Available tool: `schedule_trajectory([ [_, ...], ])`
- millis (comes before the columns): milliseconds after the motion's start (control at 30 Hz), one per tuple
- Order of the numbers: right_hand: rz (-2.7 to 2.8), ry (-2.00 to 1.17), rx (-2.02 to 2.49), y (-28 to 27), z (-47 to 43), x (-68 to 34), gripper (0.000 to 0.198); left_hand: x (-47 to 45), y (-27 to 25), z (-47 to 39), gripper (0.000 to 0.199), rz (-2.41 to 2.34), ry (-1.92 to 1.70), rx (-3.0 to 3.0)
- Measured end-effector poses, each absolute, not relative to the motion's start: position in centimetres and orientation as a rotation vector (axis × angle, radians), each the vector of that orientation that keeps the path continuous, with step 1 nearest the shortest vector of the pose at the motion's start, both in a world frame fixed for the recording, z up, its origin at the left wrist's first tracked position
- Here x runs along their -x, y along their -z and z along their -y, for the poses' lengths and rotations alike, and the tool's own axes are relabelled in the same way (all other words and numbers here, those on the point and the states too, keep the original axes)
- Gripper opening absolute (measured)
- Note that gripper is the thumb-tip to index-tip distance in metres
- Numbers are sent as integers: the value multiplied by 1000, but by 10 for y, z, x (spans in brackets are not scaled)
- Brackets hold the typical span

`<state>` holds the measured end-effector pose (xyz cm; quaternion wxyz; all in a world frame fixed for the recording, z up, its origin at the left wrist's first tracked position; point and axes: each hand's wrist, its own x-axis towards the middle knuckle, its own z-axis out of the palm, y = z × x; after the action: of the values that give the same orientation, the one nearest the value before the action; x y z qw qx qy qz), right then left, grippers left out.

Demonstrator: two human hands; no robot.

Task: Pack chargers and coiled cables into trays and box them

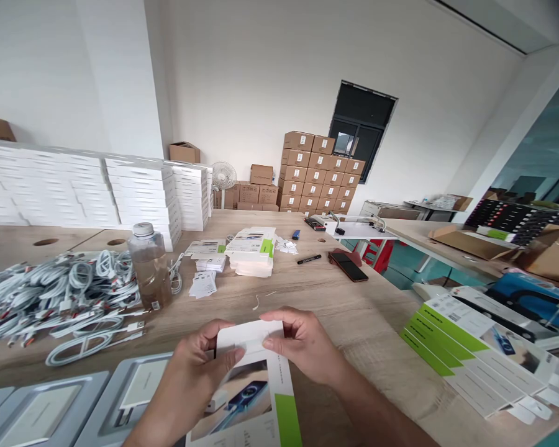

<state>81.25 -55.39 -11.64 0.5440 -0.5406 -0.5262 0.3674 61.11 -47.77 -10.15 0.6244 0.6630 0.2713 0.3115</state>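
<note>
A white and green printed carton (285,379), with a picture of a phone on its face, is held between my two hands near the front of the table. My left hand (200,363) pinches the carton's left edge, its thumb lying across the top of the printed face. At the upper right corner, my right hand (302,341) grips the white end flap (249,332) between thumb and fingers. Grey trays (97,403), each with a flat pale device in it, lie to the left of the carton. The carton's lower end runs out of view.
White charging cables (74,292) are heaped at left beside a plastic bottle (146,261). Stacked flat cartons (249,254), a marker (309,259) and a phone (349,267) lie farther back. More green-and-white cartons (466,354) stand at right. White boxes (140,192) line the left rear.
</note>
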Motion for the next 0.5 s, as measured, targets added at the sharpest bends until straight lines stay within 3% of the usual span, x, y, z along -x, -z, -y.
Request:
schedule_trajectory([
  [200,1146,-981,1238,105,554,-810,29,-611,94,480,27,-641,-684,-1430],
  [400,815,-1096,969,100,550,-814,32,-598,84,483,80,-493,-433,-695],
  [500,784,-1012,942,103,548,-815,32,-600,88,485,91,-486,-357,-609],
])
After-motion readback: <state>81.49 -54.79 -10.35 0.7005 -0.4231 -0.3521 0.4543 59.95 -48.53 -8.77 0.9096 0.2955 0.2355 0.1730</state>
